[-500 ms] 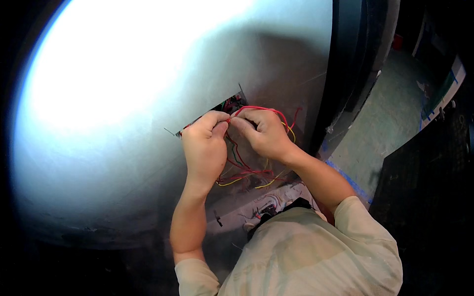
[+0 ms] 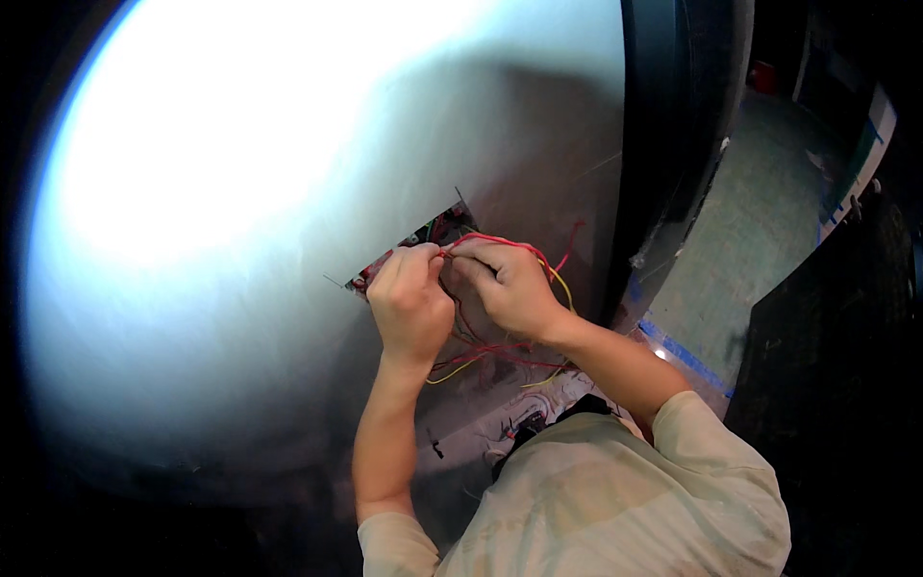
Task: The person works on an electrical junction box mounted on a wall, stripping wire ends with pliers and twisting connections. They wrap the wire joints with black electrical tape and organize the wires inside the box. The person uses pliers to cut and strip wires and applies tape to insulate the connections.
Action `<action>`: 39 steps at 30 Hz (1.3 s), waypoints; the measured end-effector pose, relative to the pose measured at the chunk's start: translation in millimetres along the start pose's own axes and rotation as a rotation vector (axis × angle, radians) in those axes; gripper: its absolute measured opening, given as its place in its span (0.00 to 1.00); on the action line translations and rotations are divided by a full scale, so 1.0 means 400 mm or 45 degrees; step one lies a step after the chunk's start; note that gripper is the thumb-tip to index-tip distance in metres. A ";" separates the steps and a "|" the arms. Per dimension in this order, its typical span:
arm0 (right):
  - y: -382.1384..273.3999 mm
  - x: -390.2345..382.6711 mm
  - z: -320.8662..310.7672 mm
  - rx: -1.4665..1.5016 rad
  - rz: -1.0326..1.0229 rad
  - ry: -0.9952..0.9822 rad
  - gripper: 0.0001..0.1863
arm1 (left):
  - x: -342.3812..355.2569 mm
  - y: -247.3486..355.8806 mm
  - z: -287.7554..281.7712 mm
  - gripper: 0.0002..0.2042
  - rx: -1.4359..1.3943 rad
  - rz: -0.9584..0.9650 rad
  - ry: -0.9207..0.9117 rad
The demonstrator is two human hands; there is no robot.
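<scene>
A recessed electrical box (image 2: 437, 223) with wires inside sits in a pale, brightly lit wall (image 2: 240, 288). My left hand (image 2: 411, 303) is closed in a pinch on a red wire (image 2: 495, 238) in front of the box. Close on its right, my right hand (image 2: 510, 288) pinches the same red wiring, its fingertips almost meeting those of the left. A yellow wire (image 2: 565, 288) loops past the right hand, and several loose red, yellow and dark wires (image 2: 481, 351) hang below both hands. The exact point between the fingertips is too small to make out.
A dark vertical edge (image 2: 659, 144) borders the wall on the right. Beyond it lie a pale green floor (image 2: 760, 221) with blue tape (image 2: 687, 356) and a dark panel (image 2: 827, 365). Low by my body are small wires and dark items (image 2: 529, 423) on a pale surface.
The view has shifted, so box and hands appear slightly lower. My left hand's fingers and thumb have turned more upright at the wire. My right hand keeps its pinch.
</scene>
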State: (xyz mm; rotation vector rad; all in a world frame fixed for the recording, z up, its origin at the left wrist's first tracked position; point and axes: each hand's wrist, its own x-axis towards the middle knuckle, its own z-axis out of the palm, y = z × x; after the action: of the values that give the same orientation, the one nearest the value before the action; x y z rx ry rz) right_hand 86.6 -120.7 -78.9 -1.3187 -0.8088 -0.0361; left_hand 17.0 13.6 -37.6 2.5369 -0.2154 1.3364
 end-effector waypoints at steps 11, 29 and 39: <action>0.015 0.004 -0.012 -0.082 0.118 0.021 0.09 | -0.003 0.007 0.030 0.08 0.020 0.004 -0.016; -0.082 -0.033 -0.088 -0.466 0.276 -0.378 0.10 | -0.010 -0.001 0.009 0.06 -0.129 -0.079 -0.065; -0.077 0.058 -0.110 -1.197 -1.273 -0.099 0.12 | 0.025 -0.006 -0.032 0.06 -0.303 -0.218 -0.237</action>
State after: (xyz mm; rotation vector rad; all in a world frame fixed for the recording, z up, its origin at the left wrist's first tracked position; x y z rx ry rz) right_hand 111.6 -158.2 -41.5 -1.6209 -1.5487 -1.2905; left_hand 13.1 19.5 -22.7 2.4154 -0.1769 0.9517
